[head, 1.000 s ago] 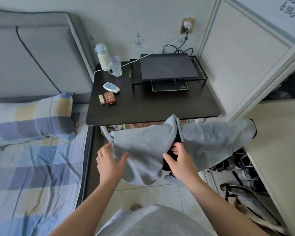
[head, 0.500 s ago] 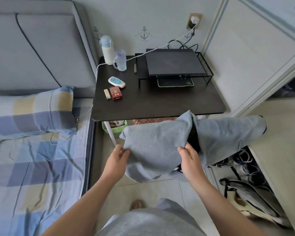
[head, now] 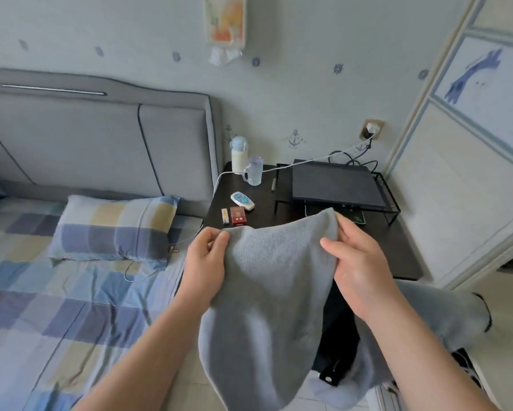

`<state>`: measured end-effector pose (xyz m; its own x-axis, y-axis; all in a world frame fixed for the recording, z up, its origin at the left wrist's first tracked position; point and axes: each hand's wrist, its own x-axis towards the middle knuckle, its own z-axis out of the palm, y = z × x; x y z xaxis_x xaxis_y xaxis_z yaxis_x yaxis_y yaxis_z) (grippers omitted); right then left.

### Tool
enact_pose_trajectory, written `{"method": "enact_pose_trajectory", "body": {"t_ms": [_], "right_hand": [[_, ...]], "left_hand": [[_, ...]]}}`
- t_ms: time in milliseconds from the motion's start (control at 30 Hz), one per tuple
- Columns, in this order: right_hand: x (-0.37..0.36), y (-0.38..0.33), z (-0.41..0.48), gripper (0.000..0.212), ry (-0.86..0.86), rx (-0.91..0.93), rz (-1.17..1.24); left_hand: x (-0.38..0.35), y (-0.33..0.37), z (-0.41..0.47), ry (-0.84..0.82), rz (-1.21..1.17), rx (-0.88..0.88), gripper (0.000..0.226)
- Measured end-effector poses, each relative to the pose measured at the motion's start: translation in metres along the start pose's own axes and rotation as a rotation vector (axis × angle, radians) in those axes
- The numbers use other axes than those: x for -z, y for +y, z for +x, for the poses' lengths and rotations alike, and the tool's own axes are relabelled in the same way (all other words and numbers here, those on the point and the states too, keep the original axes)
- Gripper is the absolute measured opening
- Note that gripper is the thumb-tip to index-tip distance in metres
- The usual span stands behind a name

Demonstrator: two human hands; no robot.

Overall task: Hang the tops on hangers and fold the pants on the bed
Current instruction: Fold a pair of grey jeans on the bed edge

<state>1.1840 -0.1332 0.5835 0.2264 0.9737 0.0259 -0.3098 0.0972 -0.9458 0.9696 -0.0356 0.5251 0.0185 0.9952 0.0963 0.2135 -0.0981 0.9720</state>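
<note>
I hold a light grey garment (head: 264,292) up in front of me, above the floor beside the bed. My left hand (head: 206,262) pinches its upper left edge between thumb and fingers. My right hand (head: 359,262) grips its upper right edge. The cloth hangs down between my forearms, and another grey part (head: 444,310) trails off to the right. A black piece with a button (head: 336,345) hangs behind the grey cloth. The bed (head: 56,321) with a checked blue and yellow sheet lies to my left. No hanger is in view.
A checked pillow (head: 116,226) lies at the bed's head. A dark bedside table (head: 397,256) behind the garment carries a bottle (head: 239,155), a clear mug (head: 253,172), a small remote (head: 242,200), a red box (head: 238,216) and a laptop on a wire stand (head: 335,188). A white wardrobe (head: 462,188) stands at the right.
Both hands have lifted the grey garment higher, up in front of the table, and spread its top edge between them. My head has tilted up, bringing more wall and headboard into view.
</note>
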Motion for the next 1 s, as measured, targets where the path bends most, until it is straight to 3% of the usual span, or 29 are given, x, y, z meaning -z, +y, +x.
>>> {"method": "enact_pose_trajectory", "body": {"t_ms": [200, 367, 733, 867, 1000], "right_hand": [[-0.040, -0.051, 0.026, 0.043, -0.162, 0.119, -0.039], [-0.108, -0.093, 0.042, 0.054, -0.278, 0.251, -0.054], [-0.371, -0.138, 0.055, 0.049, -0.532, 0.459, -0.029], [-0.473, -0.129, 0.040, 0.044, -0.706, 0.433, 0.070], [-0.559, -0.098, 0.019, 0.037, -0.856, 0.306, 0.129]], "left_hand": [[0.034, 0.068, 0.031, 0.098, -0.146, -0.069, 0.032], [0.094, 0.119, 0.048, 0.294, -0.256, -0.172, 0.028], [0.363, 0.218, 0.069, 0.611, -0.303, -0.420, 0.021], [0.466, 0.223, 0.043, 0.568, -0.343, -0.474, 0.009], [0.550, 0.185, 0.003, 0.443, -0.337, -0.384, 0.039]]}}
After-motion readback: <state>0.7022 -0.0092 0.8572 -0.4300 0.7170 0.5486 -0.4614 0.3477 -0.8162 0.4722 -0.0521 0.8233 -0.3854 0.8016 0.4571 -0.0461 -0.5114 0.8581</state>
